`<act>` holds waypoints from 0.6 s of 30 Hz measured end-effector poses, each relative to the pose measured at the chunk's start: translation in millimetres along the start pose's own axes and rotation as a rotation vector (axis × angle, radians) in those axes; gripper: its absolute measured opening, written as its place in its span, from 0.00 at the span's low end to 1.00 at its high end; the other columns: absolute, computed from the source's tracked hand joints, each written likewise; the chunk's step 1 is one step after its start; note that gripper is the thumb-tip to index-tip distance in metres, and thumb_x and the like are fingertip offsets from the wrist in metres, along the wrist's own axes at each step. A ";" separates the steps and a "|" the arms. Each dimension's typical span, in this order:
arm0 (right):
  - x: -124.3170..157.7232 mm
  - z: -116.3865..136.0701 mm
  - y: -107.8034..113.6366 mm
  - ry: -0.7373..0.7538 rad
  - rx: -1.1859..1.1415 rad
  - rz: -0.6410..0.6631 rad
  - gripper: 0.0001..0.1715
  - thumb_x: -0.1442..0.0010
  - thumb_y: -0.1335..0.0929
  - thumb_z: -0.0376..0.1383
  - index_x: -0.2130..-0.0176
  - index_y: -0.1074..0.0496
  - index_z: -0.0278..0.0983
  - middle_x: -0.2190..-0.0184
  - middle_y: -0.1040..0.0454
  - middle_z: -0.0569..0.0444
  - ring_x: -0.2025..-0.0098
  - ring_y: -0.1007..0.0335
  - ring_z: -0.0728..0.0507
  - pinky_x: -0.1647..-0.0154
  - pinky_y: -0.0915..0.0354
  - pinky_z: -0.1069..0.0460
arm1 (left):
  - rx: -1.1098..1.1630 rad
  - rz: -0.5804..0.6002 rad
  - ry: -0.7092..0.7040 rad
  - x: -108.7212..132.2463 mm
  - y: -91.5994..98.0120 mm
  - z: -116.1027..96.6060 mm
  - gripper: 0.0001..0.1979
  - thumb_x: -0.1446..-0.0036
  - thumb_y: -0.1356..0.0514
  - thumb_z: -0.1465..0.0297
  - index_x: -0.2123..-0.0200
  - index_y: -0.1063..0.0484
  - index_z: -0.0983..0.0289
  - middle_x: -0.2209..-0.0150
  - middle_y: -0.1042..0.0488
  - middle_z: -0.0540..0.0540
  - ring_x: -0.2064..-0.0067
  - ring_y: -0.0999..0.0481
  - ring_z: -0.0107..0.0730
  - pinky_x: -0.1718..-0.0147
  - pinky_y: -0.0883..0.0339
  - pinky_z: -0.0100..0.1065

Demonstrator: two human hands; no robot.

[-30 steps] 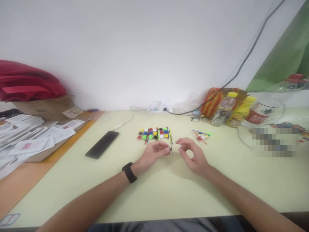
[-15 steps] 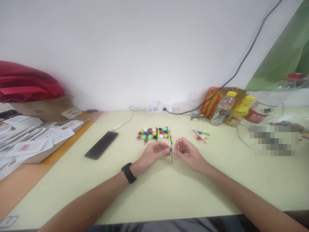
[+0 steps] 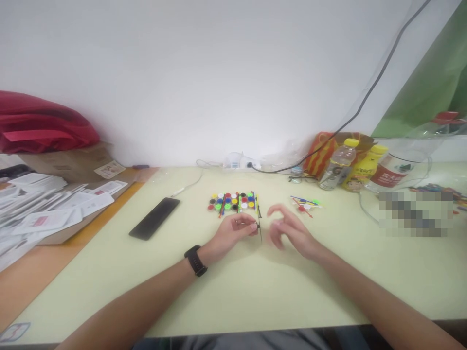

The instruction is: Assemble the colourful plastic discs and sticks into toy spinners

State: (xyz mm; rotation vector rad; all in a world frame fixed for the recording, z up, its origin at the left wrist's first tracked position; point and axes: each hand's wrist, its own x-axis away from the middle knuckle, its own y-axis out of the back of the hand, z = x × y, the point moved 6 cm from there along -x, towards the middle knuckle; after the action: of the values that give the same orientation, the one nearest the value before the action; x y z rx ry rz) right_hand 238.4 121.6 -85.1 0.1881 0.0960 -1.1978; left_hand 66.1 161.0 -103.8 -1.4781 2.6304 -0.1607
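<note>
My left hand (image 3: 235, 228) pinches a thin dark rod (image 3: 260, 235) with a small black piece on it, held roughly upright over the table. Just to its right, my right hand (image 3: 292, 232) is empty, with the fingers apart and partly blurred. Beyond the left hand lie several coloured round caps (image 3: 228, 206) in rows, with thin coloured sticks (image 3: 239, 201) between them. A small loose group of coloured sticks (image 3: 306, 201), with red and white round pieces beside them, lies past the right hand.
A black phone (image 3: 155, 218) lies on the left, near paper packets (image 3: 47, 218) and a cardboard box (image 3: 69, 165). At the right back stand a clear bottle (image 3: 337, 165), a yellow bottle (image 3: 365, 167) and a large jug (image 3: 392, 172). A power strip (image 3: 241, 163) sits by the wall.
My right hand has come away from the rod, drawn a little to the right, and its fingers have spread. My left hand stays in place with the rod.
</note>
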 end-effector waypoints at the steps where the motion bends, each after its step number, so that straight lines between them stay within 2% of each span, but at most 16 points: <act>1: 0.8 -3.1 -4.5 -0.061 -0.044 0.102 0.19 0.29 0.38 0.53 0.56 0.35 0.40 0.82 0.33 0.61 0.83 0.41 0.48 0.81 0.43 0.54 | -0.004 -0.006 -0.001 -0.3 0.5 0.4 0.17 0.46 0.26 0.60 0.60 0.22 0.66 0.64 0.21 0.56 0.61 0.21 0.35 0.55 0.27 0.38; 2: 1.5 -5.1 -7.9 -0.105 -0.062 0.170 0.21 0.29 0.39 0.53 0.61 0.35 0.39 0.85 0.36 0.62 0.85 0.46 0.50 0.82 0.49 0.54 | -0.008 -0.010 -0.003 -0.6 0.9 0.6 0.17 0.46 0.26 0.60 0.60 0.22 0.65 0.63 0.21 0.56 0.60 0.21 0.35 0.55 0.27 0.37; 3: 1.2 -5.6 -9.0 -0.116 -0.053 0.185 0.21 0.29 0.38 0.53 0.63 0.35 0.39 0.86 0.38 0.63 0.85 0.48 0.51 0.82 0.51 0.55 | -0.010 -0.013 -0.004 -0.6 1.1 0.7 0.17 0.46 0.26 0.60 0.60 0.22 0.65 0.63 0.21 0.56 0.60 0.21 0.35 0.55 0.27 0.37; 4: -0.4 -4.4 -7.3 -0.092 -0.023 0.138 0.21 0.31 0.36 0.52 0.64 0.35 0.39 0.85 0.37 0.63 0.84 0.48 0.51 0.81 0.51 0.55 | -0.010 -0.014 -0.004 -0.5 1.1 0.7 0.17 0.46 0.26 0.61 0.60 0.22 0.65 0.63 0.21 0.56 0.60 0.21 0.35 0.55 0.27 0.37; 6: -4.1 -0.2 -2.0 -0.011 0.062 -0.021 0.18 0.34 0.31 0.50 0.62 0.34 0.39 0.76 0.31 0.60 0.79 0.42 0.51 0.77 0.45 0.55 | -0.009 -0.004 0.004 0.3 0.3 0.5 0.17 0.46 0.27 0.61 0.59 0.22 0.66 0.62 0.21 0.56 0.59 0.21 0.36 0.55 0.27 0.37; 8: -6.3 1.8 -0.6 0.039 0.140 -0.122 0.17 0.36 0.29 0.48 0.59 0.34 0.39 0.67 0.28 0.56 0.74 0.37 0.51 0.73 0.39 0.54 | -0.009 0.013 0.014 1.3 -1.2 -0.4 0.16 0.45 0.27 0.61 0.59 0.22 0.66 0.62 0.21 0.56 0.60 0.21 0.35 0.55 0.28 0.37; 10: -7.6 0.8 -3.0 0.047 0.187 -0.122 0.16 0.36 0.28 0.47 0.57 0.33 0.40 0.62 0.27 0.54 0.71 0.33 0.49 0.69 0.35 0.53 | -0.013 0.038 0.013 2.2 -3.3 -2.2 0.16 0.44 0.27 0.62 0.59 0.22 0.66 0.63 0.22 0.56 0.60 0.22 0.34 0.55 0.28 0.36; 13: -6.7 -0.6 -4.3 0.054 0.228 -0.090 0.14 0.34 0.30 0.46 0.56 0.31 0.40 0.66 0.27 0.55 0.69 0.31 0.47 0.66 0.32 0.51 | -0.013 0.051 -0.001 2.5 -4.7 -4.4 0.15 0.44 0.27 0.62 0.60 0.22 0.65 0.63 0.22 0.55 0.61 0.23 0.33 0.56 0.29 0.35; 15: -4.9 0.2 -1.5 0.074 0.257 -0.114 0.13 0.33 0.31 0.45 0.54 0.31 0.40 0.67 0.28 0.55 0.68 0.31 0.46 0.66 0.31 0.50 | -0.009 0.040 -0.004 2.1 -4.1 -4.4 0.15 0.44 0.27 0.62 0.59 0.22 0.65 0.64 0.22 0.55 0.61 0.23 0.33 0.56 0.29 0.35; 16: -4.0 1.1 0.1 0.091 0.276 -0.137 0.13 0.32 0.32 0.45 0.52 0.32 0.40 0.65 0.28 0.54 0.67 0.30 0.46 0.66 0.31 0.50 | -0.007 0.031 -0.006 1.9 -3.7 -4.3 0.15 0.44 0.27 0.62 0.59 0.22 0.66 0.64 0.22 0.55 0.61 0.23 0.33 0.57 0.29 0.35; 18: -1.9 4.0 2.7 0.145 0.312 -0.194 0.17 0.32 0.33 0.45 0.47 0.34 0.42 0.54 0.27 0.48 0.64 0.29 0.45 0.66 0.30 0.50 | -0.003 0.015 -0.013 1.7 -2.8 -4.5 0.15 0.45 0.27 0.63 0.60 0.22 0.66 0.64 0.23 0.55 0.62 0.23 0.33 0.57 0.29 0.35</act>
State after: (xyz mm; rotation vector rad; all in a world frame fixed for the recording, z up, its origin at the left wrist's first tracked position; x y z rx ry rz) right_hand 240.1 123.5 -80.6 0.5496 0.0536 -1.3882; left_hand 66.9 158.3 -99.0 -1.4554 2.6314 -0.1448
